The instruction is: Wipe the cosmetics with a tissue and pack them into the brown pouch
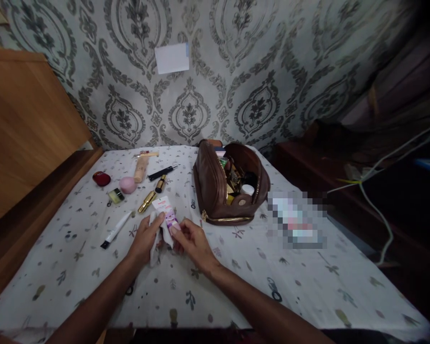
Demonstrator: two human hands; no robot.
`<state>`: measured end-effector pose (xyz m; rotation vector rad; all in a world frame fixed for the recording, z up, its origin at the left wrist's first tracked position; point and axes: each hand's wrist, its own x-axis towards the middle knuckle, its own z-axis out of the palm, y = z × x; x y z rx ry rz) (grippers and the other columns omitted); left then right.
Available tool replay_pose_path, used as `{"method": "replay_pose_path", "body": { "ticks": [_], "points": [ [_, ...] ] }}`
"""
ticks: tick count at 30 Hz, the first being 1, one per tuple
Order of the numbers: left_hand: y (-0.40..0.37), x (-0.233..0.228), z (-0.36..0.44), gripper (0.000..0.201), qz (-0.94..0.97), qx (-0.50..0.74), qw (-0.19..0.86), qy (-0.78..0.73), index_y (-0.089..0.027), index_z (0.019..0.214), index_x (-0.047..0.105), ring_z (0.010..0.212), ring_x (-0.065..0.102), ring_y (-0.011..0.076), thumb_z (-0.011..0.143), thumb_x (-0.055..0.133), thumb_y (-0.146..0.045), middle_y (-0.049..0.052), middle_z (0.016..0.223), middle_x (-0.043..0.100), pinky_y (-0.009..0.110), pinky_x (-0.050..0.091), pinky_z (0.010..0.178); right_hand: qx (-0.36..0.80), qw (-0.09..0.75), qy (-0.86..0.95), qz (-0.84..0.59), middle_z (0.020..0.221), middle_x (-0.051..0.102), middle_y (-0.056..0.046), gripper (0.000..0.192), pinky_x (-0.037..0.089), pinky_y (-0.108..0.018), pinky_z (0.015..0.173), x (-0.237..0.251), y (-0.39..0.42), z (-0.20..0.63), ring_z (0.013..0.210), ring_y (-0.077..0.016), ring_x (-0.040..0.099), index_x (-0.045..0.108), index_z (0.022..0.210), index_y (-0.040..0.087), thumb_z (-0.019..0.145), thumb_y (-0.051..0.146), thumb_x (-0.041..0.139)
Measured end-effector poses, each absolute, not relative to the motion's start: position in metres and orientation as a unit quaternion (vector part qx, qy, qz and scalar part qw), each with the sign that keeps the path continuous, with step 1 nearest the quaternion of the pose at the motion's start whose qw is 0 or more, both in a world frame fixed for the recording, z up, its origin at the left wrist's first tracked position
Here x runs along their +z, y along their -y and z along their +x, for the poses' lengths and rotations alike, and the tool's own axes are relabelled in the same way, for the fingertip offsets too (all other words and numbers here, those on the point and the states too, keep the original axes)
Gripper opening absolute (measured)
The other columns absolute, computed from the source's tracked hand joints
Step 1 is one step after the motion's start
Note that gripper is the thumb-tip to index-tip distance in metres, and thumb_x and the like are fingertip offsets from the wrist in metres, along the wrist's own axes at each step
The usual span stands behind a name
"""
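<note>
Between both hands, above the cloth-covered table, is a small white and purple squeeze tube (170,218). My left hand (145,239) is closed on a crumpled white cloth or wipe (155,253), which lies against the tube's left side. My right hand (193,241) pinches the lower end of the tube with thumb and fingers. Just beyond the hands lie a gold cosmetic tube (146,201) and a black and gold lipstick (161,183). A white tube with a black cap (115,230) rests to the left. Fingers under the tube are partly hidden.
An open brown makeup bag (215,191) full of cosmetics stands right of centre. Farther left are a pink sponge (128,185), a beige tube (141,169), a dark red rounded item (101,178) and a black pen-like item (160,173). A blurred-out object (297,220) lies on the right.
</note>
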<state>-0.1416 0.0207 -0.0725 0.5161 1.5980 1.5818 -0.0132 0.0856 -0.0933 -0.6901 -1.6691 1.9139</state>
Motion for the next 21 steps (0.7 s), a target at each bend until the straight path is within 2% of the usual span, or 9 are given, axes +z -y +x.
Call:
{"method": "replay_pose_path", "body": {
  "ticks": [5,11,17,21],
  "points": [
    [-0.03,-0.063,-0.141,0.044,0.189,0.605,0.395,-0.666,-0.016,0.068,0.061,0.04,0.046,0.0105,0.064,0.074,-0.058,-0.002,0.049,0.055,0.021,0.033,0.037,0.684,0.232,0.633,-0.278,0.056,0.057,0.004,0.044,0.041,-0.022,0.043,-0.087,-0.088,-0.012,0.046,-0.0112,0.054,0.05,0.075,0.02,0.081,0.061,0.064],
    [-0.043,-0.06,-0.151,0.041,0.252,0.555,0.38,-0.696,-0.018,0.062,0.059,0.038,0.044,0.0116,0.065,0.067,-0.057,-0.002,0.046,0.052,0.023,0.034,0.037,0.641,0.209,0.687,-0.273,0.057,0.057,0.003,0.033,0.041,-0.022,0.044,-0.084,-0.103,-0.01,0.047,-0.0125,0.057,0.051,0.072,0.02,0.083,0.047,0.066],
    [-0.059,-0.059,-0.17,0.035,0.325,0.486,0.346,-0.734,-0.021,0.05,0.054,0.041,0.043,0.014,0.066,0.071,-0.047,-0.003,0.042,0.049,0.024,0.03,0.041,0.623,0.223,0.715,-0.227,0.063,0.058,0.003,0.012,0.042,-0.02,0.05,-0.08,-0.113,0.008,0.053,-0.0109,0.058,0.056,0.075,0.019,0.085,0.026,0.059],
    [-0.065,-0.058,-0.181,0.042,0.451,0.376,0.21,-0.782,-0.023,0.046,0.043,0.048,0.043,0.0159,0.073,0.062,-0.048,-0.002,0.045,0.046,0.026,0.029,0.049,0.563,0.23,0.771,-0.189,0.061,0.057,0.003,0.01,0.039,-0.019,0.052,-0.076,-0.118,0.033,0.057,-0.0109,0.053,0.057,0.074,0.019,0.083,0.016,0.054]
  ]
}}
